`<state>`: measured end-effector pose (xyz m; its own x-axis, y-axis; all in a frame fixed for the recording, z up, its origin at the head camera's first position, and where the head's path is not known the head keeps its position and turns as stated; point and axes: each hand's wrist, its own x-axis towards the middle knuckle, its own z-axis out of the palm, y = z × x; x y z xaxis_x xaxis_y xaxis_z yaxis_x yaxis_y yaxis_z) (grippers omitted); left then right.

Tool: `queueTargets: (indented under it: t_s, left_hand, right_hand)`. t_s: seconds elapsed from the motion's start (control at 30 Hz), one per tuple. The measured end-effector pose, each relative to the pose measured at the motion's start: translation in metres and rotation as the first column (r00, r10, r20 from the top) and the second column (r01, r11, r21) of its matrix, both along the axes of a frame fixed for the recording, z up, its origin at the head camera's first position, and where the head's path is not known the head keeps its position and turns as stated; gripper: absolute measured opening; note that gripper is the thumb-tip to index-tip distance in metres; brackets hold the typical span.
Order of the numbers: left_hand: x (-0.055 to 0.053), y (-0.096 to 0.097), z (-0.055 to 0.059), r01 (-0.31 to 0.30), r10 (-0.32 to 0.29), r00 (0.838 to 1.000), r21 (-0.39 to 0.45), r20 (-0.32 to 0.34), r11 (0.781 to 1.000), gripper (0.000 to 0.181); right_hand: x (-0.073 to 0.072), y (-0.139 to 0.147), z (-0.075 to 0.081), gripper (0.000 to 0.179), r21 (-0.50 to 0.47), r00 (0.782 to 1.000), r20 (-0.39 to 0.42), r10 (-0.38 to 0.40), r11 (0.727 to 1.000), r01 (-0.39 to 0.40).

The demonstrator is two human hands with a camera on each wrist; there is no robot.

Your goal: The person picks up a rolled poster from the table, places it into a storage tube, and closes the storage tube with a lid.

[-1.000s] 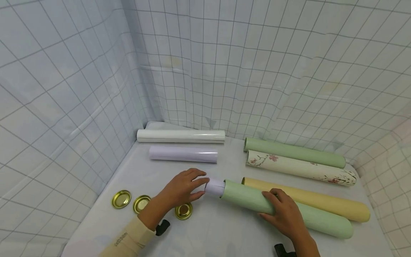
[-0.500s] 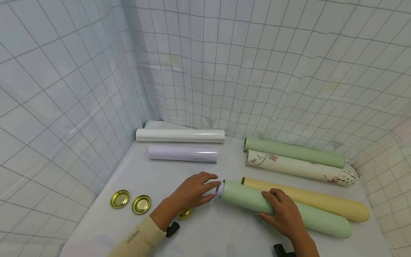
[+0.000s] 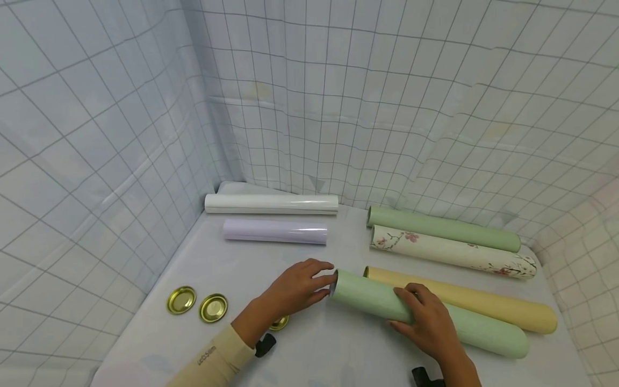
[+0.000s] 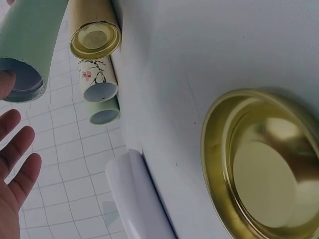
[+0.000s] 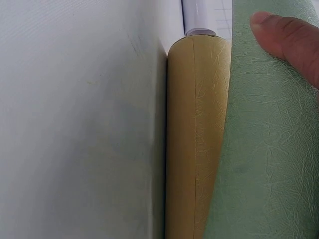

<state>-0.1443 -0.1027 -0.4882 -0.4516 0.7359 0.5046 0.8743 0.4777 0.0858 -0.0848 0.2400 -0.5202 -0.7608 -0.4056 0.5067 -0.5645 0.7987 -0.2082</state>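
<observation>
The green tube stays put on the table, between 4 and 5 o'clock from the head view's centre; the inner roll that jutted from its mouth a second ago is out of sight in that view. The right hand is where it was, fingers curled over the green tube's middle, gripping it. The left hand has moved towards 3 o'clock, up to the mouth, its fingers apart, loosely bent and gripping nothing; one fingertip overlaps the opening, and whether it touches the inner roll I cannot tell.

Tubes: four. Besides the held one, the yellow tube lies just beyond, the floral tube at 1 o'clock from the right hand, the second green tube between 12 and 1. Rolls on the table: two, the white roll and lilac roll, both at 11 o'clock from the left hand. Loose gold lids: three, one at 9 o'clock from that hand, one between 8 and 9, one at 7, now mostly covered. A fourth lid sits in the yellow tube's end.
</observation>
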Motion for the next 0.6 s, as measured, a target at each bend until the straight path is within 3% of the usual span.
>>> queueTargets:
  t_s: [0.23,0.6]
  left_hand:
    - [0.002,-0.007,-0.004,-0.025,0.025,0.999,-0.006,0.020,1.000,0.037]
    - [0.012,-0.048,-0.024,-0.061,0.060,0.994,0.006,0.087,0.998,0.042]
  right_hand:
    - [0.000,0.000,0.002,0.085,0.000,1.000,-0.009,0.004,1.000,-0.004]
    - [-0.001,0.001,0.001,0.086,-0.002,1.000,-0.011,0.003,1.000,-0.003]
